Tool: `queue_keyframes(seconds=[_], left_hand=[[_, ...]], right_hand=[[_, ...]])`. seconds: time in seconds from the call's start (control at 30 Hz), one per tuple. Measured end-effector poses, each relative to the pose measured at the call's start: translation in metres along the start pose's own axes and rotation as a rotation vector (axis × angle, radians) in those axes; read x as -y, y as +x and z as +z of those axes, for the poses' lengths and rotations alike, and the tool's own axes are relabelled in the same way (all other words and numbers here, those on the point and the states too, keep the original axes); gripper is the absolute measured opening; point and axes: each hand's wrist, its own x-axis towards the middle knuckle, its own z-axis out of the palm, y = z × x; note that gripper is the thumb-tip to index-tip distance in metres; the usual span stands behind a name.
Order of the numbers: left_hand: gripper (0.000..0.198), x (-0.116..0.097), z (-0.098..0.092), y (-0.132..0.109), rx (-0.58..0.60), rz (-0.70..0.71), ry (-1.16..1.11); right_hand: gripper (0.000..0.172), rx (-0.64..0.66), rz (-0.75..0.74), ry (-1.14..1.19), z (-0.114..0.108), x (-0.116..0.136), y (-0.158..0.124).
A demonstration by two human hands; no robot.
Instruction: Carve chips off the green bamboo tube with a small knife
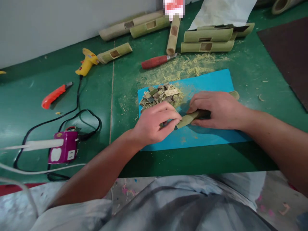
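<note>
A green bamboo tube [188, 120] lies slanted just over the blue sheet [211, 80]. My right hand [214, 109] is wrapped over its middle, and the tube's far end shows beyond the knuckles. At the near end my left hand [160, 121] is closed, thumb and fingertips pinching the tube's edge; what lies under its palm is hidden. Right behind my left hand, a heap of bamboo chips [160, 94] rests on the sheet.
Behind the sheet lie a red-handled knife [155, 62] and pale shavings [197, 65]. Cut bamboo tubes [208, 36] line the back. On the left are a yellow glue gun [87, 62], an orange-handled cutter [54, 95], a purple power socket [66, 147] and loose cords.
</note>
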Motion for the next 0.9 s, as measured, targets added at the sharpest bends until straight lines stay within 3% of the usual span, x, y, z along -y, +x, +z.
queue_keyframes(seconds=[0.3, 0.47, 0.9], left_hand=[[0.011, 0.002, 0.008, 0.009, -0.054, -0.148, -0.090], [0.012, -0.003, 0.007, 0.012, -0.004, -0.282, -0.170], [0.010, -0.002, 0.011, 0.015, 0.020, -0.155, -0.112]], right_hand=[[0.020, 0.007, -0.002, -0.010, -0.001, 0.001, 0.001], [0.020, 0.002, 0.003, -0.019, 0.000, -0.001, 0.000], [0.019, 0.033, 0.022, 0.000, 0.000, 0.000, 0.002]])
